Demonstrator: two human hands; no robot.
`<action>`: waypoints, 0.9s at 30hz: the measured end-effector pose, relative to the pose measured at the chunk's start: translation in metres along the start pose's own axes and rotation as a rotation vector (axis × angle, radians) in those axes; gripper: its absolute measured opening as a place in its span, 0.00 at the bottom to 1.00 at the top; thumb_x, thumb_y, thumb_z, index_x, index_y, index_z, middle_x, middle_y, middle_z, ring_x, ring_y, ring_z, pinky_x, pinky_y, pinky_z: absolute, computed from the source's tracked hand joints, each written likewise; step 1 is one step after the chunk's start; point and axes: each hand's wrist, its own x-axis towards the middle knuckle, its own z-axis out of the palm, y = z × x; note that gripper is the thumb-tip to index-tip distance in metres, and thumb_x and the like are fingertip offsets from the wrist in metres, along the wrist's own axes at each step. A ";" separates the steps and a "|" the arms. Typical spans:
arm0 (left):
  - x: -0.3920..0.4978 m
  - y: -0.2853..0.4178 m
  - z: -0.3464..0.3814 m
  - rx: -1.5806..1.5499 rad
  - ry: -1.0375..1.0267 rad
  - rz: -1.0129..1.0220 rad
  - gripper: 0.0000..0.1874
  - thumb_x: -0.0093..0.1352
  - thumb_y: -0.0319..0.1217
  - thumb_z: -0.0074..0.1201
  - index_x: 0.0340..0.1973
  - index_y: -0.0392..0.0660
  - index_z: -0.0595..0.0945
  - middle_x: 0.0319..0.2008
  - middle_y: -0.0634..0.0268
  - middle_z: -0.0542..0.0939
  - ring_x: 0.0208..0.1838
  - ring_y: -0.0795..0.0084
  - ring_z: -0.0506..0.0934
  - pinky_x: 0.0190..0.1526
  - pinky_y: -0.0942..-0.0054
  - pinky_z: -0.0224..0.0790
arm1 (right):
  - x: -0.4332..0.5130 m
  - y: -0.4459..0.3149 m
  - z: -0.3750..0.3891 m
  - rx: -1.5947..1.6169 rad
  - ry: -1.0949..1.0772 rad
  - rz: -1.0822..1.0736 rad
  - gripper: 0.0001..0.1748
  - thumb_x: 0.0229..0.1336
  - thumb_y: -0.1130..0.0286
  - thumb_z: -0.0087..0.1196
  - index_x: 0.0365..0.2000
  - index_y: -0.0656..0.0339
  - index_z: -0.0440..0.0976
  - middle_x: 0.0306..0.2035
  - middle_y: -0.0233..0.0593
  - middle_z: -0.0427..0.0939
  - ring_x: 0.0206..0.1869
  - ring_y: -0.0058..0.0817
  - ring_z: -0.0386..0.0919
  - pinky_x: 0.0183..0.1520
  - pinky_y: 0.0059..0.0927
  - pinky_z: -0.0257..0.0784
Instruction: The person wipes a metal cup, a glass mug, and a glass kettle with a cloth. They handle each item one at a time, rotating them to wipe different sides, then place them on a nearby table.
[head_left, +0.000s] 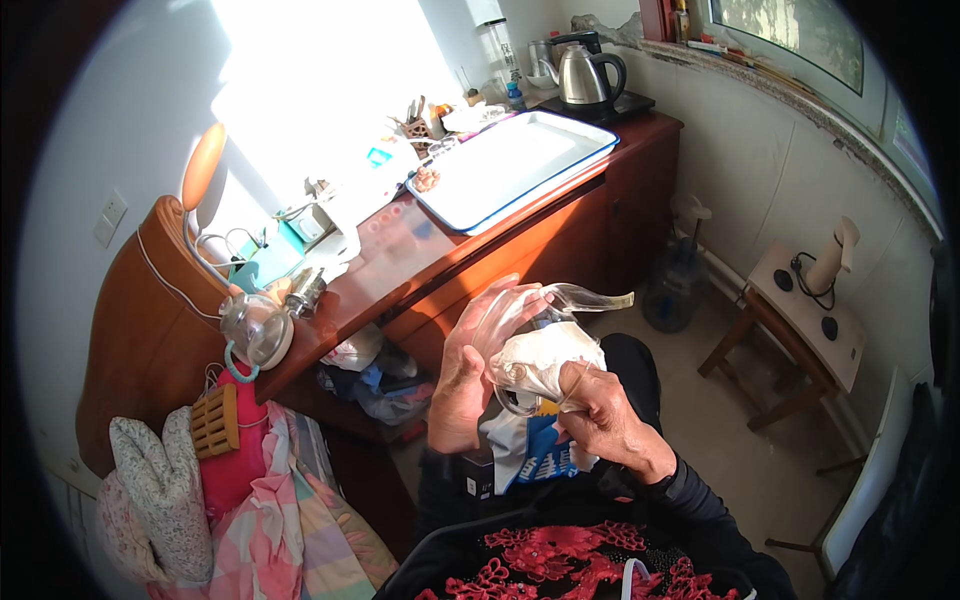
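Observation:
A clear glass teapot (510, 319) with a long spout lies tilted on its side in my left hand (461, 375), its spout pointing to the right. My right hand (604, 420) grips a white cloth or tissue (551, 349), which is in or against the pot's opening; glass and fingers overlap there, so I cannot tell how deep it sits. The looped glass handle hangs below. On my lap, under the hands, rests a blue and white printed packet (544, 450) beside a small black box (480, 476).
A white enamel tray (525, 165) with a blue rim lies on the wooden desk (375, 285), near a steel kettle (585, 75). Another glass pot (255, 330) stands at the desk's left corner. To the right are a wooden stool (802, 322) and a large water bottle (671, 292).

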 end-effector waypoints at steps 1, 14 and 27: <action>0.000 0.001 0.000 0.022 0.010 0.008 0.61 0.60 0.62 0.63 0.69 0.26 0.55 0.67 0.39 0.64 0.72 0.49 0.65 0.70 0.57 0.60 | 0.000 -0.002 0.000 0.043 0.016 0.033 0.19 0.40 0.90 0.49 0.37 0.66 0.71 0.24 0.52 0.70 0.28 0.54 0.70 0.36 0.44 0.66; -0.005 -0.022 0.003 0.347 0.240 0.015 0.21 0.71 0.42 0.59 0.49 0.37 0.75 0.46 0.62 0.78 0.49 0.75 0.75 0.54 0.73 0.67 | 0.005 0.001 -0.006 0.583 0.434 0.398 0.34 0.48 0.89 0.42 0.59 0.68 0.70 0.49 0.32 0.78 0.47 0.18 0.74 0.50 0.20 0.68; -0.014 -0.047 0.032 0.127 0.279 -0.089 0.20 0.79 0.47 0.43 0.40 0.42 0.74 0.32 0.65 0.78 0.30 0.80 0.75 0.34 0.79 0.70 | -0.006 0.007 -0.002 0.292 0.375 0.190 0.33 0.45 0.88 0.46 0.56 0.67 0.72 0.40 0.32 0.77 0.38 0.19 0.76 0.40 0.19 0.72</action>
